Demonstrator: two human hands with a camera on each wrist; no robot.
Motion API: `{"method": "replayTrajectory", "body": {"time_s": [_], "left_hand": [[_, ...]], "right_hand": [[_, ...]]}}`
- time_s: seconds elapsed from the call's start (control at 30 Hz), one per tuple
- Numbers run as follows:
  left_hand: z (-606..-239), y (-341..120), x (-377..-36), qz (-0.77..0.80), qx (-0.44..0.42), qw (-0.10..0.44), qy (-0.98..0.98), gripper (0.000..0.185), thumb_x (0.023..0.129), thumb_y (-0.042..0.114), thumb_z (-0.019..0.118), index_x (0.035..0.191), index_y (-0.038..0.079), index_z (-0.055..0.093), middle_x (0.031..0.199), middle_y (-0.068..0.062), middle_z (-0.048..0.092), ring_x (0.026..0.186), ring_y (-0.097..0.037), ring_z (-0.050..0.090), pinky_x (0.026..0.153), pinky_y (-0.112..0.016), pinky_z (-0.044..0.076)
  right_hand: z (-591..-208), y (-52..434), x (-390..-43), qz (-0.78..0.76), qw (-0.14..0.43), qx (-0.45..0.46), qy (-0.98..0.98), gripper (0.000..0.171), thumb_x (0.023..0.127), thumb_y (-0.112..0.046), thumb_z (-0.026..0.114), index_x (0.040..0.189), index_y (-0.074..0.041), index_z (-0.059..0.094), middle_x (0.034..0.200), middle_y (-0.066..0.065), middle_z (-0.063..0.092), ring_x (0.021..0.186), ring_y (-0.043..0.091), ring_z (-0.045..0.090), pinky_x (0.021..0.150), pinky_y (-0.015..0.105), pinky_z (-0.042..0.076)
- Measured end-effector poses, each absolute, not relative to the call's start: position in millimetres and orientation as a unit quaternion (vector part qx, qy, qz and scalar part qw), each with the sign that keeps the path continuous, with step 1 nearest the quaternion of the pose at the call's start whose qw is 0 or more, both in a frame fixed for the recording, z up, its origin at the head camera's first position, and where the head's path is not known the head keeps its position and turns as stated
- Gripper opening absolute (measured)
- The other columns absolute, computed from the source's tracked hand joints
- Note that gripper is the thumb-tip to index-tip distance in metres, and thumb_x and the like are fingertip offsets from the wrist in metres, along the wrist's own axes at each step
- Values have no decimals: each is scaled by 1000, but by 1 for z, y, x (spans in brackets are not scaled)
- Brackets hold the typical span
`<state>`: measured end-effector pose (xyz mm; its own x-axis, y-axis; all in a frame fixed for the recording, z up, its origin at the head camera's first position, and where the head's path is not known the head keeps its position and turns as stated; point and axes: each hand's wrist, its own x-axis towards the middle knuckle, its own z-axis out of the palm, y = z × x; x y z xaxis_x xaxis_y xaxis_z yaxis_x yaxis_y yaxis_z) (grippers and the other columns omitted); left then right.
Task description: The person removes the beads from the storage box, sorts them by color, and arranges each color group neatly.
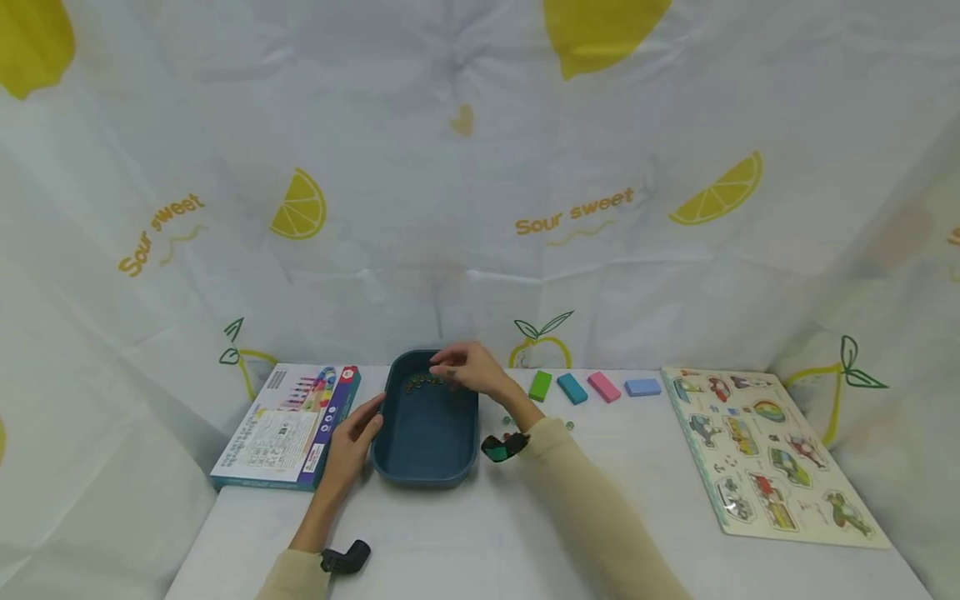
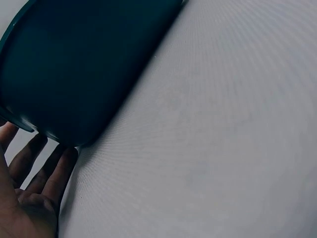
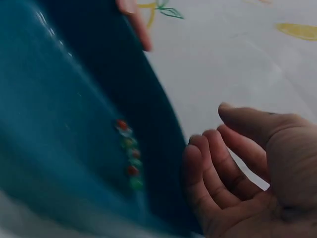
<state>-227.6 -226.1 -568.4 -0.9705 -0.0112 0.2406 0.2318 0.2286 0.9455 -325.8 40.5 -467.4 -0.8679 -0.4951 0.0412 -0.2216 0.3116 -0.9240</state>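
Blocking the far-right corner of the blue bin (image 1: 423,442) on the tabletop (image 1: 442,542), the right hand (image 1: 468,367) has thumb apart from loosely bent fingers, the left hand (image 1: 351,442) rests spread fingers against the bin's left, beads (image 3: 132,170) inside look kinda blurry, with room past the near edge.

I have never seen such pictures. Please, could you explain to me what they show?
No machine works here, only a person. The wide picture is taken from the head, the others from the left and right wrists. The left hand touches the blue tray; the right hand is at its far right edge, and I see nothing held in it. Small coloured balls lie inside the tray. Beside it on the white table are a flat box, four coloured blocks and a puzzle board.
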Motion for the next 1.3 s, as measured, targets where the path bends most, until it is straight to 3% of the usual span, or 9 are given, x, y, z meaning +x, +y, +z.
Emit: {"method": "replayTrajectory", "body": {"time_s": [0.2,0.4,0.6,0.8,1.07,1.3], "left_hand": [[-565,-228,-228,-619,-76,100,-775,43,110,21,58,151,8,57,159,-19,55,128,19,53,107,-2,42],[-565,-231,-226,-616,-70,97,-779,43,111,23,56,152,10,57,160,-17,55,128,21,51,107,-1,41],[-565,-231,-229,-616,-80,97,-777,43,111,23,56,152,10,57,160,-17,54,130,20,51,108,-2,41],[-565,-231,-230,-613,-81,100,-780,43,111,23,57,152,10,57,160,-17,55,129,19,51,107,-2,41],[-569,-232,-230,-618,-83,97,-776,43,111,22,57,152,10,57,160,-16,55,130,19,51,108,-2,42],[-570,-230,-231,-617,-84,93,-777,43,111,22,56,152,9,57,160,-16,54,131,19,51,108,-3,42]], "right_hand": [[-488,-6,-331,-535,112,-187,816,24,97,-11,76,118,1,76,102,22,80,80,30,77,67,31,65],[-503,-28,-329,-477,91,-170,858,17,94,-6,78,109,-1,79,92,16,80,60,10,64,53,22,56],[-511,-37,-331,-423,43,-176,888,17,88,-9,84,104,-4,81,92,11,83,72,12,70,64,21,56],[-513,-43,-330,-370,27,-168,913,13,91,-16,84,101,-9,82,95,7,82,84,17,74,74,27,60],[-511,-41,-329,-360,22,-182,915,15,91,-22,85,100,-10,83,95,5,82,81,14,73,70,23,58],[-476,7,-322,-443,45,-237,863,19,95,-24,81,107,-10,82,87,8,76,63,10,63,56,22,52]]}}
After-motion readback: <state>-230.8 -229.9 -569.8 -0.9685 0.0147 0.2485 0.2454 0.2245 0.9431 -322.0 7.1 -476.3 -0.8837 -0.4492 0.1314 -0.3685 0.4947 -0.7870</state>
